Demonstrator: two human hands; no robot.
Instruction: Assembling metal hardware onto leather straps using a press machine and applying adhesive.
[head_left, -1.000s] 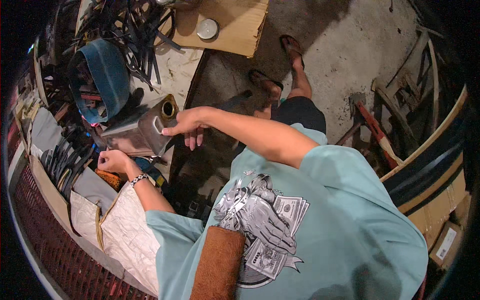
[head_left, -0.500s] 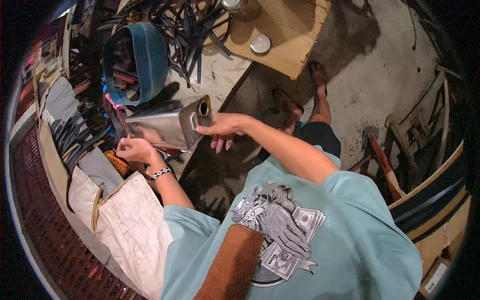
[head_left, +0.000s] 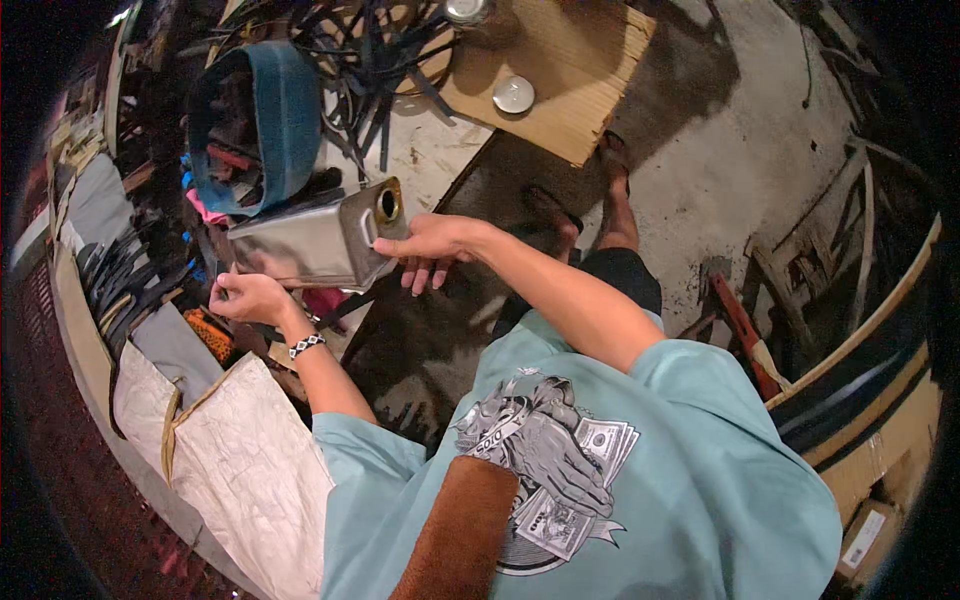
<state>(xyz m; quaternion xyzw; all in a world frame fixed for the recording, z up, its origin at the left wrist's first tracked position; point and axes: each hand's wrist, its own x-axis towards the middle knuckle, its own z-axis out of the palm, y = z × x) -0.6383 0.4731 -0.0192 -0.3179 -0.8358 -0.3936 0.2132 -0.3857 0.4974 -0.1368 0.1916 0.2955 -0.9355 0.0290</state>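
Note:
A silver rectangular metal can (head_left: 300, 245) with a round brass-rimmed opening in its end lies on its side, held above a cluttered surface. My right hand (head_left: 430, 248) grips the end with the opening, thumb on top and fingers beneath. My left hand (head_left: 250, 298), with a black-and-white bracelet on the wrist, is curled just under the can's lower left edge. Whether it holds the can or something small, I cannot tell.
A blue strap loop (head_left: 270, 110) lies behind the can among dark tools and cables (head_left: 370, 50). A cardboard sheet (head_left: 570, 75) carries a round lid (head_left: 513, 95). Grey and white cloths (head_left: 240, 460) lie at the left. Wooden scraps (head_left: 810, 270) and a red-handled tool (head_left: 740, 330) are on the right.
The can, held at its end by my right hand, has come level, its opening now facing up and right. My left hand stays beside its lower edge.

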